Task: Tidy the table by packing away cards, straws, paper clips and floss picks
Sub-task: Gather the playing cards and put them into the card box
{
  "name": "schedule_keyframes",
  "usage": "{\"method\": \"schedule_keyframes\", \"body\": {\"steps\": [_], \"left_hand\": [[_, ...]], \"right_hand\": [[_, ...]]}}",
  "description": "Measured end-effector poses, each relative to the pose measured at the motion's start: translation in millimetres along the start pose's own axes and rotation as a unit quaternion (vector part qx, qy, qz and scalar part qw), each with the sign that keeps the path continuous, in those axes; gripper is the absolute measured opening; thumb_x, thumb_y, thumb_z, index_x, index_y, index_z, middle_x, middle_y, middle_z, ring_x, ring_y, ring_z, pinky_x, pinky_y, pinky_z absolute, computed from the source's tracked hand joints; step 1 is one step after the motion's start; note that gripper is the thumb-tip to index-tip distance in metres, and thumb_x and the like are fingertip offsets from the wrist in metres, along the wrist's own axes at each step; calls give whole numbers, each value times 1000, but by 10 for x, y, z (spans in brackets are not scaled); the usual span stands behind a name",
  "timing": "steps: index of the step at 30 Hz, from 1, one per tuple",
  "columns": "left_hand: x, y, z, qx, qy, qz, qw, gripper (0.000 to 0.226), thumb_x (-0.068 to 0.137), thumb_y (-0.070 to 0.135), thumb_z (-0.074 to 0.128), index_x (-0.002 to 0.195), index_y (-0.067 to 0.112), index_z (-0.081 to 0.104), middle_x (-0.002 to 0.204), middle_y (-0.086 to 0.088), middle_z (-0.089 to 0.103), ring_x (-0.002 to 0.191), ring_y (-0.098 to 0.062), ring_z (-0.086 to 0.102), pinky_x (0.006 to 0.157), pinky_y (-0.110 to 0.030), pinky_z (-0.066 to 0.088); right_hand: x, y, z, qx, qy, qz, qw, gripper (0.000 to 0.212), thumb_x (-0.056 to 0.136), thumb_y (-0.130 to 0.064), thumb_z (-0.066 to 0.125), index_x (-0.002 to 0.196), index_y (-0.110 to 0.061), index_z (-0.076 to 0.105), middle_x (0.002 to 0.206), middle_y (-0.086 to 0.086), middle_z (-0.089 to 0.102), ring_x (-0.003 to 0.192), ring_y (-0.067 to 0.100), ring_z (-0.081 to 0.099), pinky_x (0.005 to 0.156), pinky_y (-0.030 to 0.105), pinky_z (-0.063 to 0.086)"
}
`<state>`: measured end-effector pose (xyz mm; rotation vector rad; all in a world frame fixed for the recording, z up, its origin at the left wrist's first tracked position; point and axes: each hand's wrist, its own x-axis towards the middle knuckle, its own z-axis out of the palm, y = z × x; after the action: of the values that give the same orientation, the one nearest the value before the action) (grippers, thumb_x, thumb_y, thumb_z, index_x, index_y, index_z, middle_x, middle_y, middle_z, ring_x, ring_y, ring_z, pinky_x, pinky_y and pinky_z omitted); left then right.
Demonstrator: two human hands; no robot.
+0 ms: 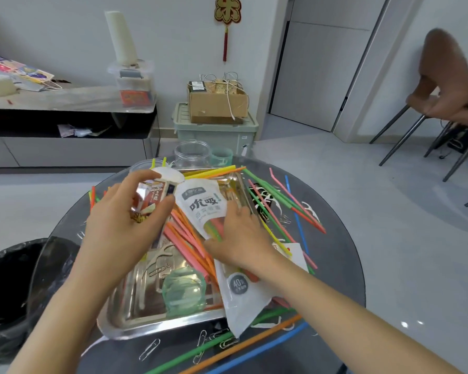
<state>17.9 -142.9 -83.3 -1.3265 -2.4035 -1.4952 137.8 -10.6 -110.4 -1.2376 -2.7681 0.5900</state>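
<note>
Round glass table (335, 265), cluttered room: your left hand (125, 220) hovered above a steel tray (135, 314), fingers and thumb curled round a stack of cards (152, 197). Your right hand (238, 238) lay on a white bag (203, 203), fingers nearly straight over its right edge, thumb spread toward its lower end. Straws (189, 238) fanned out beneath both sets of fingers and past your right fingertips, where floss picks (311, 210) lay. Paper clips (149, 349) sat scattered well back from your fingers, below your forearms.
</note>
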Motion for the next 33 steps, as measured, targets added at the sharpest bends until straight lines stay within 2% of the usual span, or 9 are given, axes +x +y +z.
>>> {"method": "schedule_keyframes", "body": {"steps": [6,9,11,15,19,22,27,30,33], "left_hand": [[-98,-22,-38,24,-23,18,999,32,84,45,62,113,35,55,86,3,56,75,-13,53,65,-33,39],[-120,-7,3,31,-58,23,998,28,85,50,59,111,40,53,96,5,56,83,-16,54,71,-33,40],[-150,27,47,29,-82,27,996,26,86,45,60,111,41,53,97,9,54,85,-11,53,71,-30,38],[-215,130,162,33,-112,43,992,27,84,45,56,111,41,52,99,10,53,85,-10,54,72,-32,41],[-270,224,291,0,-125,32,992,29,86,43,56,114,42,48,88,10,54,73,1,52,65,-19,37],[-314,280,333,-26,-160,33,986,28,89,37,55,115,45,46,66,11,42,57,6,46,53,-12,29],[-324,296,409,0,-192,45,980,21,88,44,52,107,45,42,88,12,50,69,4,48,59,-14,31],[-314,293,423,-7,-184,42,982,23,88,43,52,108,40,43,91,12,51,70,4,50,59,-13,34],[-303,283,435,-7,-186,43,982,29,86,45,53,113,40,43,101,13,51,77,3,52,64,-10,38]], "right_hand": [[-69,-16,6,0,27,-15,1000,76,86,-64,44,140,-12,33,138,13,38,128,32,35,100,44,38],[-125,263,-299,26,105,-39,993,45,93,-47,47,114,-9,61,122,10,55,120,29,46,97,39,39],[-199,574,-497,-29,70,-22,997,32,94,-30,53,114,-6,63,122,12,60,116,28,52,95,38,42],[-336,1012,-491,-83,-91,35,992,48,83,-26,68,125,-6,55,127,10,58,118,26,53,97,39,45],[-381,1126,-341,-54,-112,8,992,80,74,-31,77,143,-18,38,143,2,42,134,22,34,109,38,34],[-379,1127,-291,-45,-86,0,995,85,74,-29,77,145,-19,33,140,3,40,132,21,33,109,37,33],[-384,1192,-266,23,-32,8,999,75,74,-25,78,138,-23,39,123,-1,40,122,15,41,98,26,38],[-358,1231,-347,109,0,36,993,49,83,-16,71,125,-25,49,114,-4,51,97,9,57,74,15,45],[-369,1285,-440,197,18,63,978,32,86,-13,67,110,-28,52,100,-1,65,79,9,66,64,23,55]]}}
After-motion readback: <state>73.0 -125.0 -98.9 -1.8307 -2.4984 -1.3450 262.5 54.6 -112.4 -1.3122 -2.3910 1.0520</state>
